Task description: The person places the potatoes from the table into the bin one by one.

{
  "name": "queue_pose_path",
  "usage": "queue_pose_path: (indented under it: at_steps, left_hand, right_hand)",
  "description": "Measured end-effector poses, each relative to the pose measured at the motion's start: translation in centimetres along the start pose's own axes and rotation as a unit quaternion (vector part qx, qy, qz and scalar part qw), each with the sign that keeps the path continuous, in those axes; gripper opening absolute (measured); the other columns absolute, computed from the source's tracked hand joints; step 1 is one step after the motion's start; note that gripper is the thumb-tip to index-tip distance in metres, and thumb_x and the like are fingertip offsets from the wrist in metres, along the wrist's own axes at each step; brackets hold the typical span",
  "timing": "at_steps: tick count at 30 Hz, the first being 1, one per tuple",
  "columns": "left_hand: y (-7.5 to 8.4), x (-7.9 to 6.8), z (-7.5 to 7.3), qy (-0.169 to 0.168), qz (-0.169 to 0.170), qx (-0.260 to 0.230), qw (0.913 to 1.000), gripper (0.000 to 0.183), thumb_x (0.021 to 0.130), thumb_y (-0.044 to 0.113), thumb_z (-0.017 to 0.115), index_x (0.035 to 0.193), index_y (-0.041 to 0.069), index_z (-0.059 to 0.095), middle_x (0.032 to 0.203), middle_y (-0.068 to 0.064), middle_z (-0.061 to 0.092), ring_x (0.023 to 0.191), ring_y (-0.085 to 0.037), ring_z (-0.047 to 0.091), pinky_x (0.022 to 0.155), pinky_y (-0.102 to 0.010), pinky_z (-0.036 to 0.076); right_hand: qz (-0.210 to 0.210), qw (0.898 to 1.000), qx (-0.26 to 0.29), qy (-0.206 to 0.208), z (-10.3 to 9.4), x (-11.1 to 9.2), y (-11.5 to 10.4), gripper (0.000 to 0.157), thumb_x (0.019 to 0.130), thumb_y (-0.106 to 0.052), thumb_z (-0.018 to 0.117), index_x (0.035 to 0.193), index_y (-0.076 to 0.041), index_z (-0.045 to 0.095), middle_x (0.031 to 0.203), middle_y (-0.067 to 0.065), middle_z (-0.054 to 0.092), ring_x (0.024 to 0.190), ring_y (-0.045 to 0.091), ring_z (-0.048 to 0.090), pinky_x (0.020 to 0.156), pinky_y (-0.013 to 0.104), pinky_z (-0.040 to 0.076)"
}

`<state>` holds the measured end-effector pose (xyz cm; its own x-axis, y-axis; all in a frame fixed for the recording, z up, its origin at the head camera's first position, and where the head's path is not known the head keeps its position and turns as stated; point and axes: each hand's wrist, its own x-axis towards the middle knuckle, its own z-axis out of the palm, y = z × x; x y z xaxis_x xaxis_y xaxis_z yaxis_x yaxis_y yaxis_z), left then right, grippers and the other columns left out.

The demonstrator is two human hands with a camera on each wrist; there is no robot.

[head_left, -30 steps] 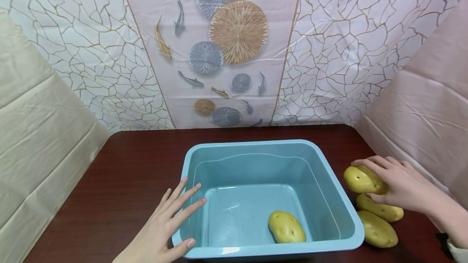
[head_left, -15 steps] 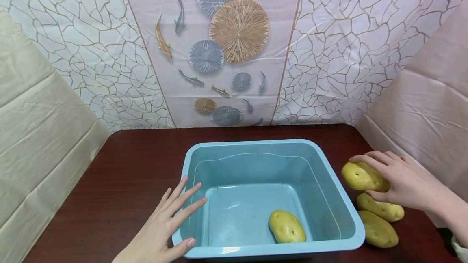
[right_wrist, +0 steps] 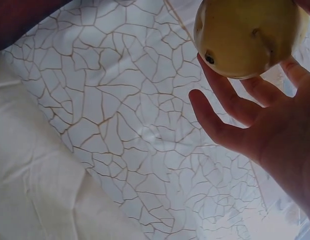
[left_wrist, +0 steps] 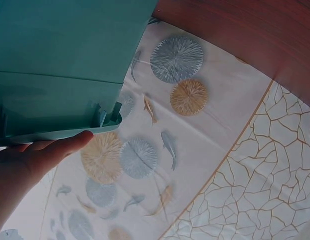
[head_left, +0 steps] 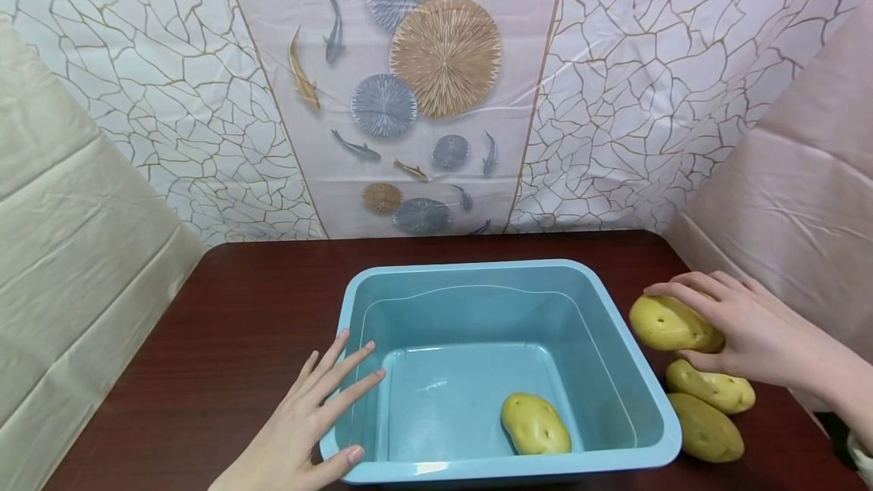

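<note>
My right hand (head_left: pixel 753 328) grips a yellow potato (head_left: pixel 671 323) between thumb and fingers, just off the right rim of a light blue plastic tub (head_left: pixel 624 354). In the right wrist view that potato (right_wrist: pixel 249 37) sits against the fingers, a dark spot on its skin. Below the hand, two more potatoes lie on the table: a paler one (head_left: pixel 712 387) and a darker one (head_left: pixel 707 429). Another potato (head_left: pixel 535 424) rests on the tub's floor, near side. My left hand (head_left: pixel 300 423), fingers straight and spread, rests on the tub's left rim; the left wrist view shows this hand (left_wrist: pixel 32 162) under the rim.
A dark red-brown table (head_left: pixel 204 370) carries the tub and reaches out to its left. Behind stands a patterned cloth backdrop (head_left: pixel 443 135) with fish and round motifs. Pale fabric panels (head_left: pixel 791 195) close in both sides.
My right hand has risen a little and shifted slightly left with the potato, which is now closer to the tub's rim. The left hand stays in place.
</note>
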<state>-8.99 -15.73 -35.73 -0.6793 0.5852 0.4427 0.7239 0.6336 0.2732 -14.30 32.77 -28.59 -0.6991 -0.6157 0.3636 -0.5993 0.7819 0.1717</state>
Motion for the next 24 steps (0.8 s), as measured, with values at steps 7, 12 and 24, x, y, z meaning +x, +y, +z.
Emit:
queue_pose_path:
  at_steps: [7, 12, 24]
  left_hand:
    - [0.0, -0.1, 0.2, 0.015, -0.001, 0.002, 0.9999, 0.063, 0.077, 0.040, 0.058, 0.135, 0.028, 0.037, 0.145, 0.003, 0.029, 0.138, -0.030, 0.015, 0.090, -0.063, 0.026]
    - [0.0, -0.2, 0.3, 0.019, -0.004, 0.000, 0.9998, 0.062, 0.077, 0.040, 0.057, 0.135, 0.028, 0.037, 0.145, 0.003, 0.029, 0.137, -0.031, 0.016, 0.093, -0.061, 0.025]
    - [0.0, -0.2, 0.4, 0.019, -0.001, -0.002, 0.9998, 0.062, 0.078, 0.040, 0.057, 0.136, 0.027, 0.037, 0.145, 0.002, 0.029, 0.138, -0.030, 0.015, 0.095, -0.060, 0.024]
  right_hand:
    - [0.008, 1.000, 0.002, -0.011, -0.7, 0.3, -0.5, 0.080, 0.044, -0.030, 0.080, 0.118, -0.026, 0.051, 0.108, -0.005, 0.052, 0.095, 0.015, 0.045, 0.071, 0.038, 0.032]
    - [0.014, 1.000, 0.001, -0.016, -1.3, 0.7, -1.1, 0.079, 0.045, -0.030, 0.079, 0.119, -0.027, 0.052, 0.109, -0.007, 0.052, 0.097, 0.012, 0.043, 0.070, 0.034, 0.030]
    - [-0.023, 1.000, -0.009, -0.002, -2.2, 1.9, -2.0, 0.078, 0.046, -0.028, 0.076, 0.119, -0.027, 0.051, 0.110, -0.007, 0.050, 0.095, 0.011, 0.042, 0.068, 0.032, 0.030]
